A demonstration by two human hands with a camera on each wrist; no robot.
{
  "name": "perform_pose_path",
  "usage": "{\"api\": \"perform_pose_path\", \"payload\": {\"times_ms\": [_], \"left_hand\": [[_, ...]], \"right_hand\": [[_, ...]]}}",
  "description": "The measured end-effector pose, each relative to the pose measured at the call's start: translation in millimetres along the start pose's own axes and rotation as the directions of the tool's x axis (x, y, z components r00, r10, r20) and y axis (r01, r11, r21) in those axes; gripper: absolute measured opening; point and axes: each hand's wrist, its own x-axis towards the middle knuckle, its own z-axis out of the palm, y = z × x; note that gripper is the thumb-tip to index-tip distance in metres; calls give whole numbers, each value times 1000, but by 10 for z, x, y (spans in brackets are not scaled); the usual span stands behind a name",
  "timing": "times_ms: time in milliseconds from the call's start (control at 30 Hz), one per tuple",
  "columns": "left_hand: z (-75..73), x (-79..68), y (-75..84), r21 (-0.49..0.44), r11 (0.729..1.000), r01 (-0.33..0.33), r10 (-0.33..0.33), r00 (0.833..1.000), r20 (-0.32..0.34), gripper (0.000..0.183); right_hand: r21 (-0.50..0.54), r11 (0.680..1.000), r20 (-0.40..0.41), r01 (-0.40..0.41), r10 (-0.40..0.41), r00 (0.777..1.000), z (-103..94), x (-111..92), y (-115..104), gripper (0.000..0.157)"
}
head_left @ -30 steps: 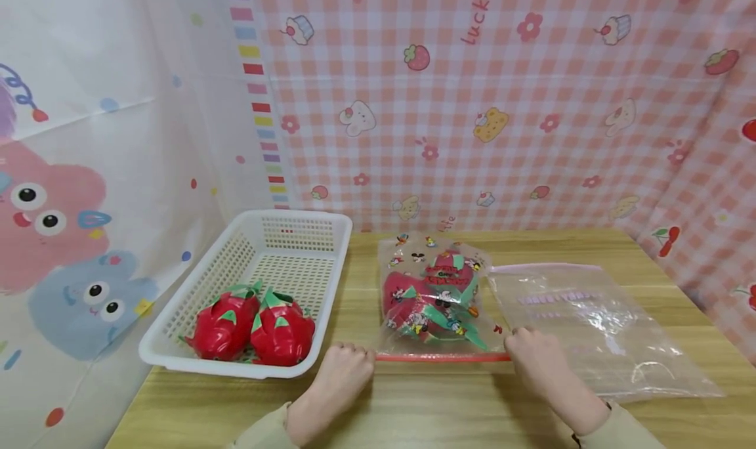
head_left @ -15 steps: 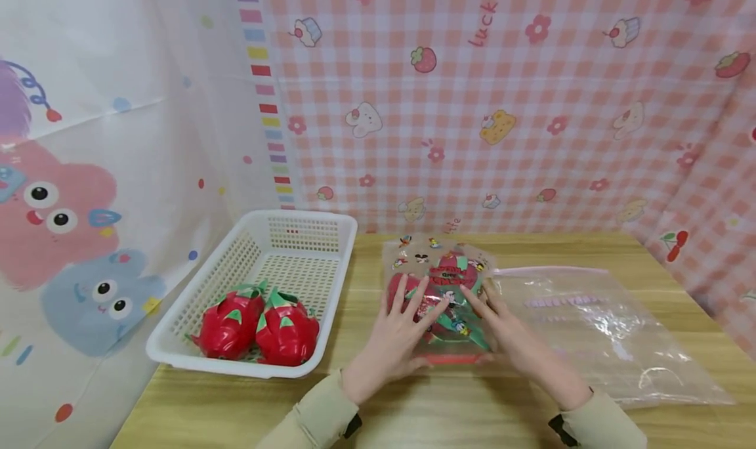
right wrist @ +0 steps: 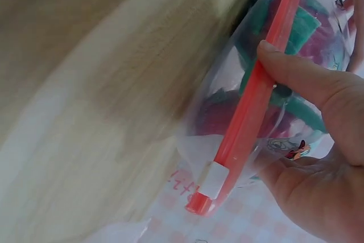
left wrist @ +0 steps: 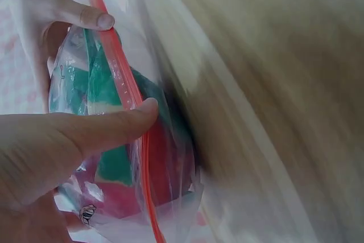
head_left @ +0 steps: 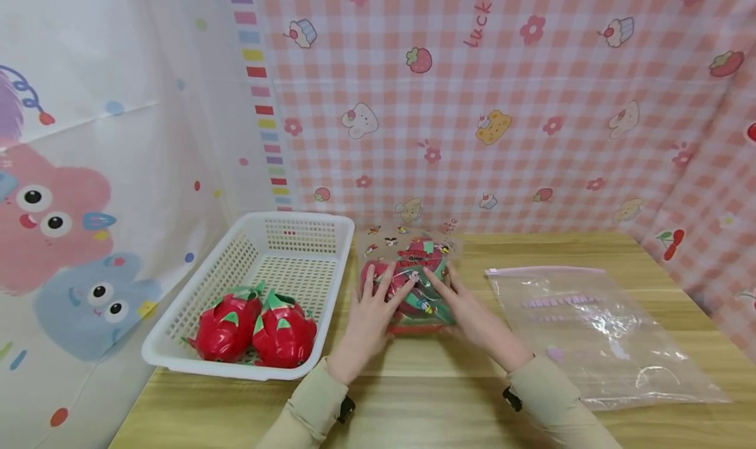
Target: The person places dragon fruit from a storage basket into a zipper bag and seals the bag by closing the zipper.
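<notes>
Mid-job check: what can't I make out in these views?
- Head view: both ends of the red zip, hidden by the left hand and right hand.
- Head view: the purple lettering on the flat bag, too small and blurred.
- Left wrist view: one zip end, cut off by the bottom edge.
- Right wrist view: right hand's fingertips, hidden behind the filled bag.

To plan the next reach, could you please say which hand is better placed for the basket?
Probably the left hand: it grips the bag on the side nearer the basket; the right hand holds the opposite side.
</notes>
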Motion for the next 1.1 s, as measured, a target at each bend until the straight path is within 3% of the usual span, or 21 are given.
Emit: {"api": "perform_pose_path", "payload": {"times_ms": [233,467,633,767,867,933,1000,1100], "left_hand": [[12,36,-45,13,999,43,-43,999,-12,97],[-157,76,196,96,994,57,-62,997,45,94],[-202,155,497,163,986,-35,46,997,-65,79],[-141,259,796,154,979,-131,158,971,-181,64],[-53,342,1048,100,979,-179,197,957,-211,56],[4,400,1216,23,983,-184,185,965,-186,54],[66,461,1371,-94,983,-156,142,980,-140,51],[146,547,1564,-261,964,-53,51,999,-16,51]], "right_hand": [[64,998,24,8,-10,1000,35,131,39,111],[152,988,99,2,-17,995,-161,-41,232,101],[91,995,39,-35,32,999,-470,-310,491,87],[15,988,29,-154,154,988,-746,-541,783,80],[-52,976,7,-214,214,977,-934,-690,1027,77],[-71,962,9,-262,263,965,-1050,-776,1184,78],[-79,947,23,-310,313,950,-1158,-861,1347,79],[-68,915,76,-397,402,912,-1297,-995,1586,83]]}}
